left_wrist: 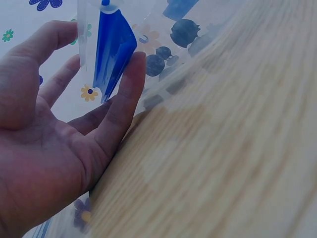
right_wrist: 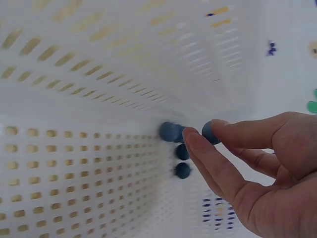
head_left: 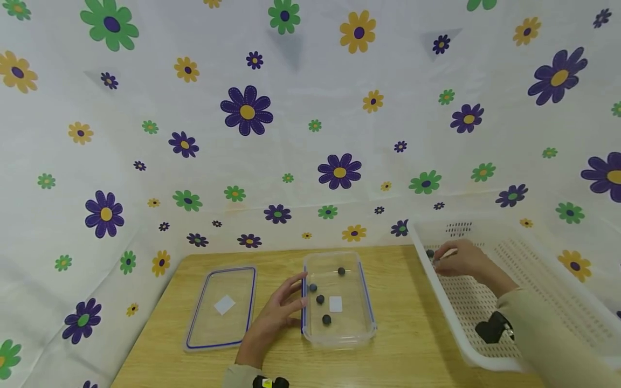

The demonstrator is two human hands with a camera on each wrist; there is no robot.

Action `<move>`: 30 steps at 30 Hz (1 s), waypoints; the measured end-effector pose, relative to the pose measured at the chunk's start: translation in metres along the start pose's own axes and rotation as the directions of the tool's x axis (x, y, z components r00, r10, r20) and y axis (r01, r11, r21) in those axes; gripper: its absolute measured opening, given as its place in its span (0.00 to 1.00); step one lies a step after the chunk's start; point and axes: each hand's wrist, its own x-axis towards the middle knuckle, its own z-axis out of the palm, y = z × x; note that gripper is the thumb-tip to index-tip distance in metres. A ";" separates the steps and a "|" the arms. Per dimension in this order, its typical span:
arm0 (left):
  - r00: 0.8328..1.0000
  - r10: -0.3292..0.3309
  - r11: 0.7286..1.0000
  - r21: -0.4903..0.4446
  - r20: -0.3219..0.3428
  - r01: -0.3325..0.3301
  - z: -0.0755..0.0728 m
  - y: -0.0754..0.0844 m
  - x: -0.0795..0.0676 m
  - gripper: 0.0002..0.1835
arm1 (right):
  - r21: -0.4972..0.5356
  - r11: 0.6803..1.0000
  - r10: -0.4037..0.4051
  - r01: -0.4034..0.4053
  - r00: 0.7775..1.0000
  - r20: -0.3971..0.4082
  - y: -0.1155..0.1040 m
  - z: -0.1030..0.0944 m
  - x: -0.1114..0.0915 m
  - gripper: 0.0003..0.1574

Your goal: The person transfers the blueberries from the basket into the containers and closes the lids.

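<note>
Looking across the pale wooden table [head_left: 398,323], we've got a clear rectangular plastic lid with a blue seal [head_left: 220,330] lying to the left, and a white perforated plastic basket [head_left: 466,307] over on the right! Between them sits a clear rectangular plastic container [head_left: 349,330] with four blueberries [head_left: 326,319] inside. And here's our left hand [head_left: 271,318], fingers spread apart, touching the blue plastic side flap [left_wrist: 114,49] of that container. Over to our right hand [head_left: 464,262], down inside the basket: thumb and fingers pinch one dark blue, round blueberry [right_wrist: 210,133], right at the fingertips! Crowding in just beyond them, we spot a cluster of loose blueberries [right_wrist: 183,170], with the basket's wall close by the fingers.
</note>
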 end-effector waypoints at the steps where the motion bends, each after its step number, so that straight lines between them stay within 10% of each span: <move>1: 1.000 -0.001 1.000 0.000 0.000 0.001 0.000 0.000 0.000 0.37 | 0.012 1.000 -0.011 0.011 1.000 -0.003 -0.004 -0.002 -0.002 0.16; 13: 1.000 -0.006 1.000 -0.007 -0.005 0.006 -0.001 0.000 0.000 0.38 | 0.006 0.971 -0.238 0.241 0.963 -0.128 -0.060 0.003 -0.028 0.28; 30: 1.000 -0.007 1.000 0.000 -0.002 0.007 0.001 0.001 0.000 0.38 | 0.206 0.854 -0.426 0.478 0.869 -0.253 -0.097 0.077 -0.061 0.18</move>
